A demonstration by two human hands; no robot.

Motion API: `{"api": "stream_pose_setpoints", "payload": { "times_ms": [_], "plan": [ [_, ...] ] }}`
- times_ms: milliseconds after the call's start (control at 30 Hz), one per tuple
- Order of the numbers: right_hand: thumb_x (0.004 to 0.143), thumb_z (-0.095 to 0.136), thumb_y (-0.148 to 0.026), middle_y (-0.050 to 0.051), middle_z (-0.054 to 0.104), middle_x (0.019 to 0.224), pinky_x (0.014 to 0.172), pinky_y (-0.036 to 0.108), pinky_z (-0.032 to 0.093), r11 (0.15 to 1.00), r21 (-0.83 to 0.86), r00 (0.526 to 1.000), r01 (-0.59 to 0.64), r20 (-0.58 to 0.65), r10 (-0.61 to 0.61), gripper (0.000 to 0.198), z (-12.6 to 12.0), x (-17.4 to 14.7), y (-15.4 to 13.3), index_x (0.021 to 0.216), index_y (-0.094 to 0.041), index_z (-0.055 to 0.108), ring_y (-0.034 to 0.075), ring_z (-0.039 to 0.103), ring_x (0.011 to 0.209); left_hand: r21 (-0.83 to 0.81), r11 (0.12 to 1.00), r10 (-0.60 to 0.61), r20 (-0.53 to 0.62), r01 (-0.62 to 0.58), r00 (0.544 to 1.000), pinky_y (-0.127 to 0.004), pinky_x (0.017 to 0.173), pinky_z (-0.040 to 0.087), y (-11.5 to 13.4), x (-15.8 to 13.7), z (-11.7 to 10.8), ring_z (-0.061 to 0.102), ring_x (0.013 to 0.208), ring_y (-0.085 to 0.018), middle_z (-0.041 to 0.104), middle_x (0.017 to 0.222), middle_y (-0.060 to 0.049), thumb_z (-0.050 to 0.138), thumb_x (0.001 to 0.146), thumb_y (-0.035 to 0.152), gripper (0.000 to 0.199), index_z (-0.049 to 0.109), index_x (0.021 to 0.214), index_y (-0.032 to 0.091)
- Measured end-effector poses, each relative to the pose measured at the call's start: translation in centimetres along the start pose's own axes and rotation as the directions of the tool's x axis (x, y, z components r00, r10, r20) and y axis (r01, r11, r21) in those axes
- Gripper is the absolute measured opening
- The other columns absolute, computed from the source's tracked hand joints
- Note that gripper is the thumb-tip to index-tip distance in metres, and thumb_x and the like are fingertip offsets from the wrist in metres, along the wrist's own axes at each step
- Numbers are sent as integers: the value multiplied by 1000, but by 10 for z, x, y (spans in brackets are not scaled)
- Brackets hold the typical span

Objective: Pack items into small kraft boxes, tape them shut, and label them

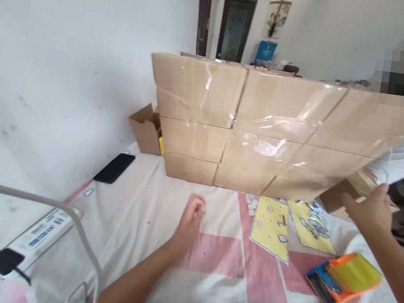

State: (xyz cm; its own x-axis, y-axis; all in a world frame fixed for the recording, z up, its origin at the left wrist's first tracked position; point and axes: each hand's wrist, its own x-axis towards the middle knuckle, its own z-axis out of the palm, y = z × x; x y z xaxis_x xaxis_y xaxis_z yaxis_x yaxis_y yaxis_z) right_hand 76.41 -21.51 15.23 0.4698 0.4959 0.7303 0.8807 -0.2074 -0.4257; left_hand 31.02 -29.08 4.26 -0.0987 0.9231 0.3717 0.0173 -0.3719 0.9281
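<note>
My left hand (190, 219) hovers over or rests on the cloth just in front of a wide taped cardboard partition (254, 151). Its fingers are curled into a loose fist, and nothing shows in them. At the right, my right hand (373, 211) is beside a small brown cardboard box (338, 194), thumb and fingers apart; whether it touches the box is unclear. Two yellow cut-out sheets (272, 225) with small pieces on them lie between my hands. An orange case (343, 279) with blue and dark items and a yellow panel sits below my right hand.
A black phone (115, 168) lies by the wall at left, near an open carton (147, 129). A white power strip (44, 235) and a grey cable (80, 227) run along the left. Another person in a white garment (403, 160) is behind the partition at right.
</note>
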Motion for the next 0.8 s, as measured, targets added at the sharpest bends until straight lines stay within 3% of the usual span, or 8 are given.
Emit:
{"api": "stream_pose_setpoints", "payload": {
  "times_ms": [67,167,233,333,433,533,667,800],
  "plan": [
    [83,68,-71,42,64,124,81,58,47,986,90,982,141,113,-151,100,3,-46,-59,147,4,55,45,59,134,-125,990,-104,-286,71,952,-30,70,44,3,41,-31,49,69,-16,46,73,1,51,100,41,30,46,76,23],
    [97,58,-53,26,64,138,77,51,54,817,475,813,328,299,-500,52,15,-147,-172,136,-21,67,33,70,112,-195,975,-199,-568,105,798,-27,71,47,-9,117,-84,53,70,-13,49,80,1,44,100,33,14,47,90,24],
    [99,53,-34,16,58,150,84,48,60,669,702,632,247,406,-660,40,33,-212,-257,138,-27,64,28,71,115,-215,966,-254,-681,144,686,-29,79,50,-29,161,-117,61,82,-14,55,95,-3,38,98,22,11,47,105,24],
    [95,44,-16,14,40,166,108,47,55,569,821,522,54,463,-717,53,82,-275,-387,145,-22,57,27,55,142,-210,958,-282,-805,194,523,-38,103,49,-64,203,-155,63,112,-18,56,118,-11,32,95,14,27,45,118,22],
    [85,47,-8,19,42,163,128,55,32,697,711,630,-86,581,-515,57,142,-291,-493,140,-11,60,33,32,158,-174,963,-253,-838,203,483,-45,119,38,-92,224,-181,52,137,-25,50,136,-17,42,94,16,29,47,123,19],
    [84,51,-12,25,25,169,129,66,19,746,648,750,-153,567,-339,68,190,-286,-551,152,-5,46,40,13,163,-126,978,-198,-815,167,544,-44,128,26,-114,242,-200,36,153,-27,43,150,-21,56,89,17,43,48,132,18],
    [87,41,-9,21,20,169,125,69,21,773,613,886,-164,435,-157,70,231,-295,-555,156,-17,39,36,15,161,-112,985,-170,-721,128,672,-43,125,35,-136,262,-217,43,151,-26,38,163,-21,55,93,22,66,31,155,19],
    [93,41,-16,23,20,163,128,58,25,791,596,926,-137,361,-111,62,250,-314,-537,155,-14,34,31,19,159,-45,991,-129,-558,125,819,-38,126,34,-150,266,-226,41,153,-23,43,164,-13,53,99,33,61,37,157,24]
  ]
}}
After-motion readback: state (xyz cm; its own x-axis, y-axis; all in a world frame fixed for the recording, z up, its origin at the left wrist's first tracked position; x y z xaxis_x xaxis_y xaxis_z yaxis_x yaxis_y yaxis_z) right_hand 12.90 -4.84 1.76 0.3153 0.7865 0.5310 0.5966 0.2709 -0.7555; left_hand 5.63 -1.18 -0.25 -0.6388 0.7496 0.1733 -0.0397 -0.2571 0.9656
